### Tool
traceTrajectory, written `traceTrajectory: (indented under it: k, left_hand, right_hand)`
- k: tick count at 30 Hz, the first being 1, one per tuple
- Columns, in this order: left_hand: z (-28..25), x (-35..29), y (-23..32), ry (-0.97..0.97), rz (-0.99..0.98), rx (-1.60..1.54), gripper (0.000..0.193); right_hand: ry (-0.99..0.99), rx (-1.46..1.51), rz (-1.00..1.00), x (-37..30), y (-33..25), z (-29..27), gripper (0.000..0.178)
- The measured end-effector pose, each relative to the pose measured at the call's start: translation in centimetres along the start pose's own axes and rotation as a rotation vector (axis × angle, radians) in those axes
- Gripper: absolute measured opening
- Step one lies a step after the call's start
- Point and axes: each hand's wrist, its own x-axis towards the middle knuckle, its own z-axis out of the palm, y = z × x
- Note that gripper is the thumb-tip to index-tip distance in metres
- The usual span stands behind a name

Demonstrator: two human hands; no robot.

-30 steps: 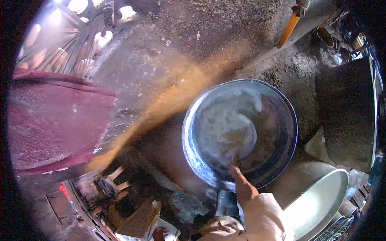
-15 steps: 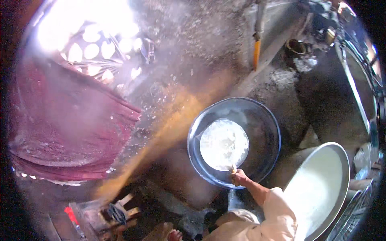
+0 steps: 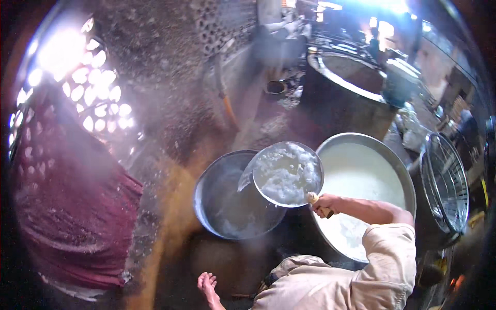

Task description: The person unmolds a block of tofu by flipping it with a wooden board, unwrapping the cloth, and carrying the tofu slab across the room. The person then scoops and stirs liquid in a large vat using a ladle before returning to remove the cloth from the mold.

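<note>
Ladle (image 3: 288, 174), broad and round, sits in the air between two vessels, overlapping the right part of the dark pot (image 3: 206, 214) in this view; its height above it cannot be told. It lies up and left of the right hand (image 3: 325, 205), up and right of the left. Handle axis runs from bowl down-right into the right fist, which grips it firmly; that hand is much the nearer. Bowl greyish, with white, patchy foam or liquid; a pale streak hangs off its left edge, nature unclear. Left hand (image 3: 207, 281) low, fingers loosely bent, nothing visible in it. Wide pan (image 3: 407, 178) of whitish liquid lies under the right forearm. Farther right, a wire basket (image 3: 447, 186); far left, maroon cloth (image 3: 77, 206).
</note>
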Motion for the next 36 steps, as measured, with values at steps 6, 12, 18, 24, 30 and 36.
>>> traceTrajectory:
  k: [6,12,18,24,30,36]
  left_hand:
    - [0.3,-1.3,-0.3,-0.153,0.012,0.103,0.020]
    - [2.0,-3.7,-0.7,-0.228,-0.032,0.146,0.021]
    - [6.6,-4.2,0.3,-0.302,-0.045,0.200,0.022]
    - [16.2,-9.4,2.6,-0.390,-0.058,0.224,0.023]
    - [23.4,-15.2,2.1,-0.496,-0.001,0.331,0.023]
    - [26.0,-20.3,1.3,-0.501,0.043,0.480,0.020]
  right_hand:
    - [0.109,0.308,0.140,-6.6,7.6,-5.0,0.019]
    - [0.104,0.614,0.164,-6.7,18.5,-9.3,0.020]
    - [0.153,0.835,0.107,-6.3,27.3,-13.1,0.017]
    - [0.308,0.923,0.176,-5.9,33.3,-18.1,0.016]
    - [0.435,0.770,0.127,-7.3,33.8,-22.8,0.011]
    - [0.448,0.825,0.086,-6.4,33.4,-26.5,0.009]
